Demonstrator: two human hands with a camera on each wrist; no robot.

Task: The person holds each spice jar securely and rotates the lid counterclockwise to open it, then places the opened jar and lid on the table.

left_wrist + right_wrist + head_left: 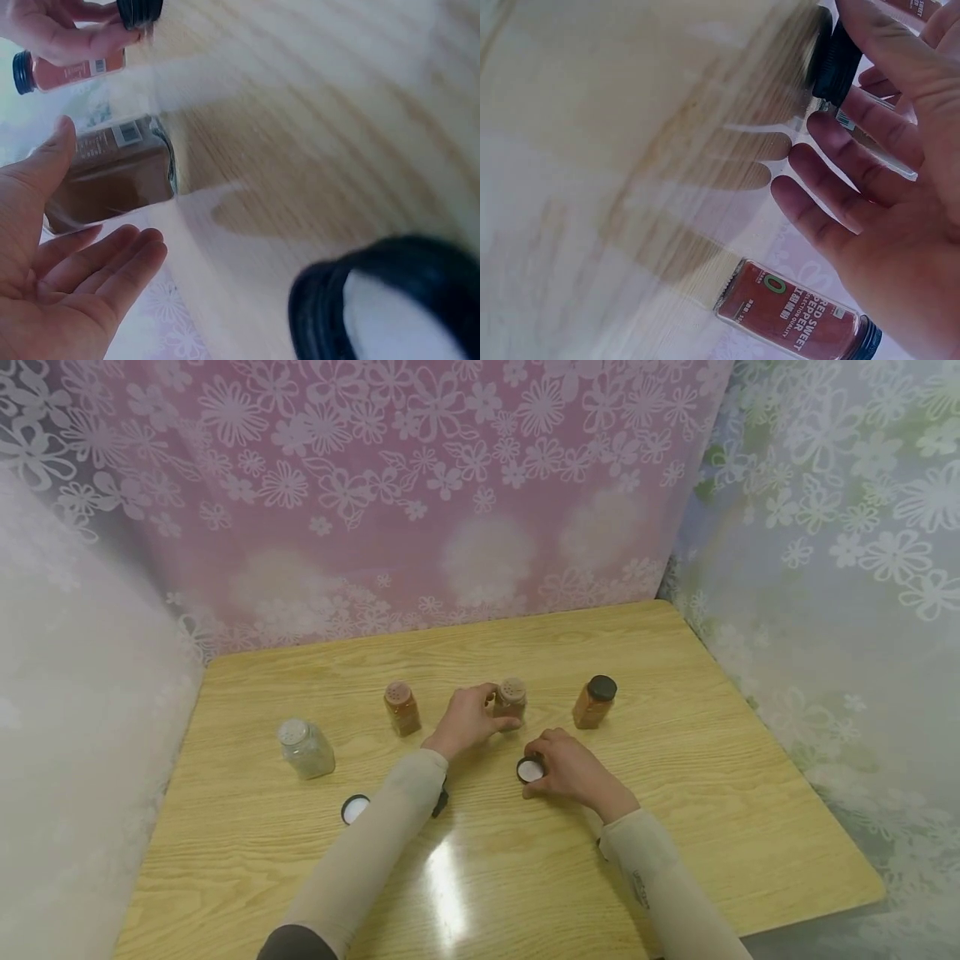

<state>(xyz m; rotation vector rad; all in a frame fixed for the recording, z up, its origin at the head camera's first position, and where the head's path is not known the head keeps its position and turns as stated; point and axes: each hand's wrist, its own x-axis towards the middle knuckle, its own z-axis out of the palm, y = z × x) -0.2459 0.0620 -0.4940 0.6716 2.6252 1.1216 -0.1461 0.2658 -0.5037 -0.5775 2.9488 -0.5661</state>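
My left hand [467, 720] is at a clear jar of brown spice [512, 702] with a perforated shaker top and no cap. In the left wrist view its thumb overlaps the brown jar [112, 176], while the fingers are spread loosely below the jar. Between thumb and index finger, my right hand [573, 770] pinches a black screw cap [530, 770] with a white inner lining, low over the table. In the right wrist view its other fingers reach out straight beside the cap [834, 64]. A black-capped jar labelled red sweet pepper [791, 311] stands nearby.
Left of the hands are an uncapped jar of reddish spice [403, 712] and an uncapped jar of pale contents [307, 752]. One loose black cap [356, 809] lies lining-up on the wooden table [247, 852]. A dark object [440, 800] is partly behind the left sleeve. Floral curtains [420, 552] surround the table.
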